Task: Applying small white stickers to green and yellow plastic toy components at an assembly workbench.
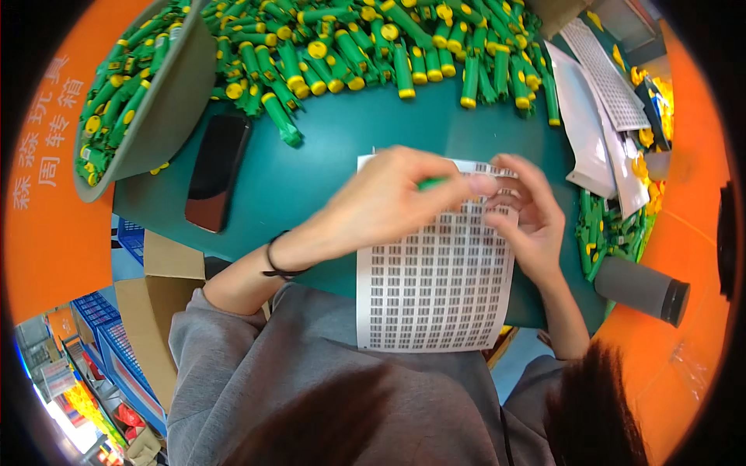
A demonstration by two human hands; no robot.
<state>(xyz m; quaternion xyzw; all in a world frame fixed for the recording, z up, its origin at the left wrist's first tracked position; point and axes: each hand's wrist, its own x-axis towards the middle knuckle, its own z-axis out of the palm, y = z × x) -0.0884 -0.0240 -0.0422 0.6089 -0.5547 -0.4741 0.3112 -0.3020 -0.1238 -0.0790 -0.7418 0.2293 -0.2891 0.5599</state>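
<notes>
My left hand is closed above the upper part of a white sticker sheet. Bright green shows between its fingers, part of a green tube-shaped toy piece that the hand mostly hides. At the sheet's upper right edge is my right hand, its fingers curved and its thumb apart from them; I see nothing held there. Rows of small dark printed labels cover the sheet, which hangs over the table's near edge toward my lap.
Many green tubes with yellow ends are heaped along the far side of the green table. A grey tub of them leans at left, beside a black phone. At right are more sheets and a grey bottle.
</notes>
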